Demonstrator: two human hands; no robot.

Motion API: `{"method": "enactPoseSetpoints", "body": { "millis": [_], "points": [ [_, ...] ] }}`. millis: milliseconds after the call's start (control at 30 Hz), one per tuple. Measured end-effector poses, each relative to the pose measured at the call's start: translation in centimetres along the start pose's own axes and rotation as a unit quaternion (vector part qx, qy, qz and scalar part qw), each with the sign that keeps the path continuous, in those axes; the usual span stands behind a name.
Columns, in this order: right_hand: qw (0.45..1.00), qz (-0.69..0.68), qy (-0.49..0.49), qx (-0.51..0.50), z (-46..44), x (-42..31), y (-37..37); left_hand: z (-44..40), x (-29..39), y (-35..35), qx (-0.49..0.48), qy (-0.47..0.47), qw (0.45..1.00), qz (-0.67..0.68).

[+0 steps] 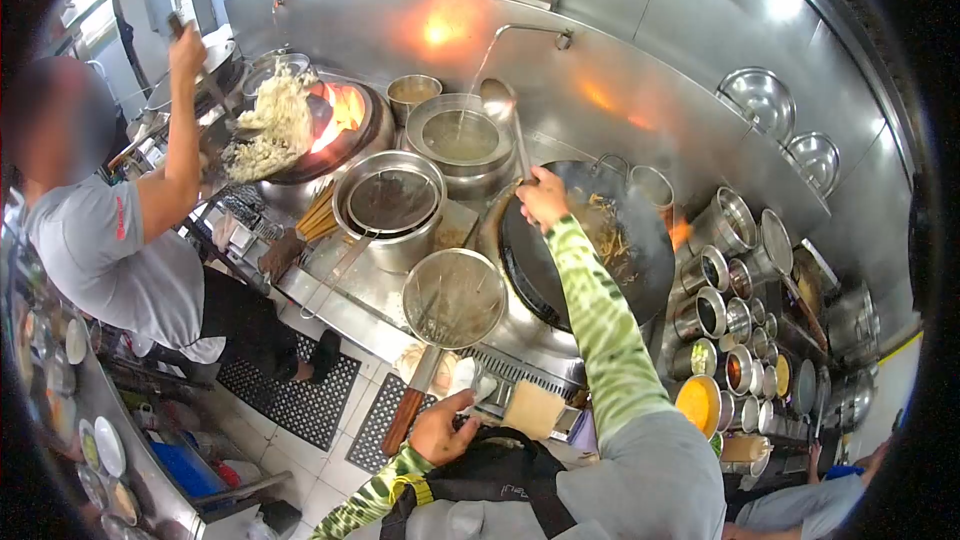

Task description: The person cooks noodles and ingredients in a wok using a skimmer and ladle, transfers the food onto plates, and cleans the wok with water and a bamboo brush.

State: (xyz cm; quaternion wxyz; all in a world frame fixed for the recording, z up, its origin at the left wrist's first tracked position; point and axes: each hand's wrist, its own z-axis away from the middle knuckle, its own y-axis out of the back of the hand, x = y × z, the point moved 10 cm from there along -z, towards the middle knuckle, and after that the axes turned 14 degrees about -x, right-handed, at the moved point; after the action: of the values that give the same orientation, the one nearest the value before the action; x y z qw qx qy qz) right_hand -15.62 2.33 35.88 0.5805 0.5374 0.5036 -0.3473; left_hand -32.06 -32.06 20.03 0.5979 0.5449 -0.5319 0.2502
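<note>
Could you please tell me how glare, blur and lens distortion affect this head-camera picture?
In the head view, orange glare marks the steel back wall, likely from flames; in that same view, wide-angle distortion bows the edges inside a black border; also in the head view, haze softens the wok under the right hand, and the co-worker's head is blurred out.

Strainer point(455, 290) left of wok point(645, 260)

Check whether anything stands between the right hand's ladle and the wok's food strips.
Nothing solid visible: the ladle in the right hand seems to have only the rim of the wok to clear before the food strips.
</note>
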Motion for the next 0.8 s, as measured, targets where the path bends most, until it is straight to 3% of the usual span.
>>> {"method": "enactPoseSetpoints", "body": {
  "millis": [100,133,233,267,300,367,400,433,500,533,567,633,767,800],
  "points": [
    [0.997,0.028,-0.065,-0.012,-6.8,4.5,-1.8,1.5,0.0,1.0,0.009,0.027,0.999,0.019],
    [0.994,-0.054,-0.093,-0.012,-7.9,5.7,-2.8,2.0,-0.8,1.0,0.017,0.027,0.999,0.005],
    [0.943,-0.264,-0.152,-0.137,-9.6,5.9,-6.3,3.0,-1.4,1.1,0.012,0.067,0.998,0.005],
    [0.883,-0.428,-0.167,-0.102,-8.4,5.1,-6.6,3.3,-1.4,1.1,0.013,0.071,0.997,0.012],
    [0.825,-0.513,-0.163,-0.173,-9.5,5.4,-7.2,3.5,-1.2,1.2,0.013,0.077,0.997,0.012],
    [0.699,-0.664,-0.158,-0.214,-8.8,4.3,-7.1,3.8,-0.6,1.3,0.016,0.087,0.996,0.016],
    [0.674,-0.689,-0.111,-0.242,-7.5,2.6,-6.3,3.9,-0.5,1.3,0.024,0.07,0.997,0.0],
    [0.694,-0.675,-0.067,-0.242,-7.0,1.9,-5.1,3.7,-0.8,1.0,0.021,0.065,0.998,-0.004],
    [0.659,-0.697,-0.095,-0.267,-4.4,0.6,-4.1,3.3,-0.6,0.1,0.012,0.054,0.998,-0.011],
    [0.675,-0.684,-0.083,-0.264,-3.0,-0.1,-2.9,2.9,-0.2,-0.5,-0.008,0.071,0.997,-0.012],
    [0.654,-0.703,-0.083,-0.266,-1.0,-1.0,-2.1,2.1,0.8,-1.2,-0.021,0.029,0.999,-0.035],
    [0.663,-0.701,-0.063,-0.256,3.6,-2.8,0.0,0.3,1.7,-3.6,-0.042,-0.054,0.995,-0.078],
    [0.705,-0.641,-0.064,-0.296,13.1,-5.3,2.9,-4.6,4.0,-12.9,-0.161,-0.142,0.966,-0.147],
    [0.737,-0.613,-0.061,-0.278,14.8,-5.1,3.8,-5.5,4.7,-16.3,-0.199,-0.165,0.95,-0.176]
  ]
}}
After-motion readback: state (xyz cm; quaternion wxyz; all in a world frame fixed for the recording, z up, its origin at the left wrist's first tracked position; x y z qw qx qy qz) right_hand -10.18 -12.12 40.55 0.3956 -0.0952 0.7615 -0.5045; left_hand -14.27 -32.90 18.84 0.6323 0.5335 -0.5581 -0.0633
